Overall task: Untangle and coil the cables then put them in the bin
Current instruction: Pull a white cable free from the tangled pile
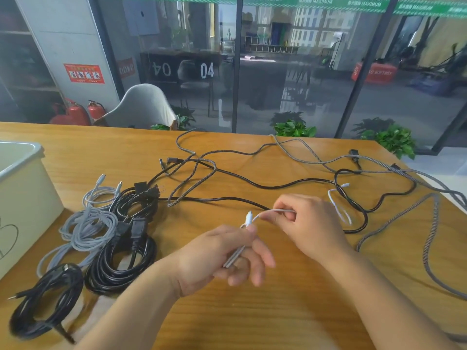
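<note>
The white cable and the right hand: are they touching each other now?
Touching. The head view shows the right hand pinching the white cable between thumb and fingers, while the left hand holds its connector end.

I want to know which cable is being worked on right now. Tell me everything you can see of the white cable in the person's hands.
The white cable is thin, pale and looks braided, with a small white plug at one end. The left hand pinches it just below that plug, two strands running down through its fingers. The right hand grips the span beyond. Past the right hand, it loops loosely over the wooden table and crosses a black cable; its far white end lies there.
</note>
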The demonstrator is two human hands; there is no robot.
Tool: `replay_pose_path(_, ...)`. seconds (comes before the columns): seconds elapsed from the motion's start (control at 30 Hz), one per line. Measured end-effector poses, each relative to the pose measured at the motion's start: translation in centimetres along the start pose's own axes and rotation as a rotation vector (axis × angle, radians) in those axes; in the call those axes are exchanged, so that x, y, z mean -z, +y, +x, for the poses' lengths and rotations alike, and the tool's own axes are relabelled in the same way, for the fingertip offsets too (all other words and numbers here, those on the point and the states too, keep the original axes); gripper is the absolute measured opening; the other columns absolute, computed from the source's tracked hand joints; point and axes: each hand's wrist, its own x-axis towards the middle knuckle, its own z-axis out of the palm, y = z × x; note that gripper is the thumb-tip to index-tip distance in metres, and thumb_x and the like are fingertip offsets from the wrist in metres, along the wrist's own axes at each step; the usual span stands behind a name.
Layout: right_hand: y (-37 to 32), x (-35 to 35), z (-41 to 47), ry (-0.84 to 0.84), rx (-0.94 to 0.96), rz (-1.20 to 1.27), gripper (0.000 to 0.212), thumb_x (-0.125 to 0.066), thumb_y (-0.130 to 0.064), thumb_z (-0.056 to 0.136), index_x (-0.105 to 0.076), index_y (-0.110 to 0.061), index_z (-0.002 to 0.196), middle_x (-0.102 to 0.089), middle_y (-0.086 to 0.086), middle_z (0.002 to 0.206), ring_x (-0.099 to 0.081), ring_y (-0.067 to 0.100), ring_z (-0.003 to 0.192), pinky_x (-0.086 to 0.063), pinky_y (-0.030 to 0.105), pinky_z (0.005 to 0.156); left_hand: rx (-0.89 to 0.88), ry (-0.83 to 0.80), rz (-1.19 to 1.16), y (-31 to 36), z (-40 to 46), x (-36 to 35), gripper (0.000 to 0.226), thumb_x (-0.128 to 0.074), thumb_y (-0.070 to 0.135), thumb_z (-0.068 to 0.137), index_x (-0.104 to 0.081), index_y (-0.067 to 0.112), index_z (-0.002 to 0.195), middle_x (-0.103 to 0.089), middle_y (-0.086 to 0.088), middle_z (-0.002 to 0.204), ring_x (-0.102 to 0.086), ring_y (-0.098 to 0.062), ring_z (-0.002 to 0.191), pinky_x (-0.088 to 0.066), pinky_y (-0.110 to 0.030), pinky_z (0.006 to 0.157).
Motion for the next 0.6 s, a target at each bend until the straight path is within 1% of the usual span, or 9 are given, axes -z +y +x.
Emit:
replay_pose_path(0.03, -0.6, 0.2, -0.1, 0.083, 0.018, 0.014, 0.046, -0.062, -0.072, 0.084, -0.060, -0.028, 0.069, -0.044, -0.014, 0.054, -0.050, 0.009, 0.060, -0.036, 0.026, 0.051, 0.010, 0.048, 0.055, -0.2, 0.3, -0.3, 0.057, -0.037, 0.049, 0.108, -0.077, 0.009, 0.102, -0.071, -0.012, 0.080, -0.044, -0.015, 0.053, -0.021, -0.021, 0.043)
replay_pose_path(0.1, -1.9, 0.5, -0.2, 0.165, 0.045, 0.054, 0.039, -0.067, -0.062, 0.088, -0.060, -0.027, 0.070, -0.040, -0.016, 0.054, -0.049, 0.011, 0.060, -0.036, 0.026, 0.051, 0.004, 0.143, 0.126, -0.3, 0.6, -0.7, 0.056, -0.034, 0.050, 0.109, -0.077, 0.014, 0.111, -0.074, -0.009, 0.090, -0.046, -0.017, 0.060, -0.026, -0.019, 0.045)
replay_pose_path(0.2, -3.3, 0.3, -0.5, 0.152, 0.060, 0.145, 0.029, -0.068, -0.046, 0.096, -0.063, -0.027, 0.074, -0.049, -0.016, 0.058, -0.052, 0.010, 0.061, -0.042, 0.031, 0.053, -0.031, 0.279, 0.153, -0.3, 0.7, -0.7, 0.053, -0.029, 0.044, 0.112, -0.074, 0.017, 0.118, -0.075, -0.007, 0.098, -0.048, -0.020, 0.069, -0.028, -0.020, 0.049)
replay_pose_path(0.27, -4.0, 0.2, -0.7, 0.098, 0.066, 0.199, 0.024, -0.062, -0.039, 0.101, -0.066, -0.029, 0.080, -0.057, -0.016, 0.063, -0.057, 0.010, 0.063, -0.045, 0.033, 0.056, -0.062, 0.353, 0.140, -0.4, 0.7, -0.7, 0.052, -0.029, 0.042, 0.112, -0.074, 0.018, 0.118, -0.076, -0.004, 0.105, -0.055, -0.021, 0.075, -0.030, -0.024, 0.053)
replay_pose_path(0.33, -4.7, 0.0, -1.1, 0.005, 0.043, 0.265, 0.021, -0.055, -0.034, 0.104, -0.066, -0.031, 0.086, -0.061, -0.016, 0.064, -0.060, 0.010, 0.062, -0.045, 0.028, 0.056, -0.085, 0.421, 0.136, -0.3, 0.8, -0.8, 0.053, -0.028, 0.040, 0.113, -0.075, 0.016, 0.115, -0.076, -0.001, 0.105, -0.063, -0.018, 0.081, -0.039, -0.029, 0.057)
replay_pose_path(0.4, -5.3, -0.2, -1.5, -0.102, 0.012, 0.298, 0.020, -0.052, -0.031, 0.106, -0.063, -0.036, 0.091, -0.062, -0.016, 0.062, -0.060, 0.010, 0.059, -0.042, 0.023, 0.056, -0.114, 0.449, 0.102, -0.3, 0.8, -0.8, 0.055, -0.027, 0.040, 0.113, -0.076, 0.013, 0.112, -0.074, -0.009, 0.100, -0.066, -0.015, 0.085, -0.048, -0.033, 0.065)
replay_pose_path(0.47, -5.6, -0.3, -1.6, -0.181, -0.009, 0.284, 0.023, -0.049, -0.029, 0.108, -0.059, -0.041, 0.090, -0.064, -0.013, 0.061, -0.060, 0.004, 0.058, -0.038, 0.019, 0.057, -0.151, 0.444, 0.050, -0.2, 0.8, -0.8, 0.055, -0.026, 0.040, 0.113, -0.076, 0.018, 0.118, -0.070, -0.023, 0.102, -0.067, -0.016, 0.088, -0.052, -0.033, 0.074)
replay_pose_path(0.53, -5.9, -0.2, -1.7, -0.229, -0.020, 0.304, 0.025, -0.048, -0.028, 0.109, -0.060, -0.034, 0.088, -0.063, -0.011, 0.060, -0.059, -0.001, 0.056, -0.036, 0.015, 0.057, -0.170, 0.439, 0.020, -0.2, 0.8, -0.7, 0.052, -0.025, 0.041, 0.113, -0.073, 0.024, 0.126, -0.070, -0.026, 0.104, -0.069, -0.018, 0.088, -0.055, -0.033, 0.080)
replay_pose_path(0.6, -6.3, -0.1, -1.8, -0.279, -0.021, 0.388, 0.026, -0.047, -0.026, 0.110, -0.063, -0.024, 0.089, -0.060, -0.008, 0.058, -0.056, 0.003, 0.054, -0.037, 0.017, 0.057, -0.171, 0.429, -0.036, -0.2, 0.8, -0.7, 0.052, -0.025, 0.041, 0.112, -0.070, 0.023, 0.131, -0.072, -0.023, 0.105, -0.070, -0.021, 0.088, -0.055, -0.032, 0.082)
